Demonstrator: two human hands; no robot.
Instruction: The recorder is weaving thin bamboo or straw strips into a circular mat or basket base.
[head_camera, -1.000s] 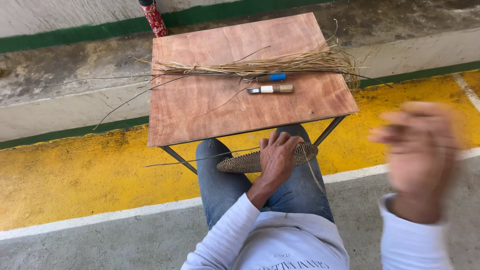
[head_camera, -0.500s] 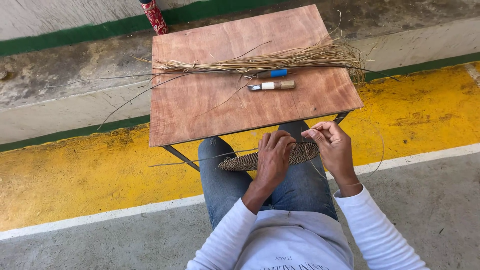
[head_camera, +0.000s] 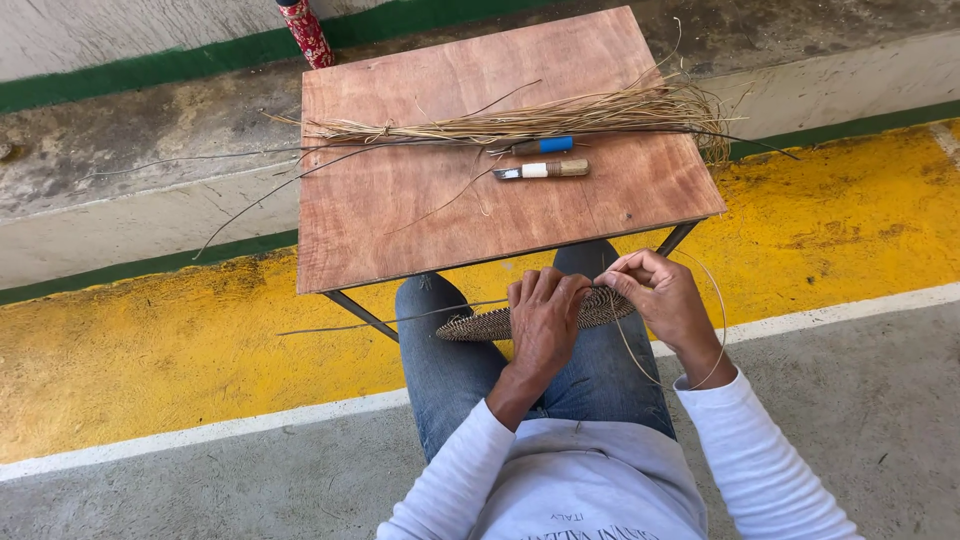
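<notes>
Left hand (head_camera: 543, 318) gripping woven mat (head_camera: 500, 322); right hand (head_camera: 665, 296), at 3 o'clock, pinching strand (head_camera: 718, 310); best pulled taut

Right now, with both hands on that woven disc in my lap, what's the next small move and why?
Probably draw the loose strand snug. The right hand pinches it at the edge of the woven disc, yet it bows out in a slack loop past the wrist, while the left hand steadies the disc.

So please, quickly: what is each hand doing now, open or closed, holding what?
Left hand: closed on the woven piece on the lap.
Right hand: fingers pinched on a thin fibre strand at the piece's edge.
</notes>
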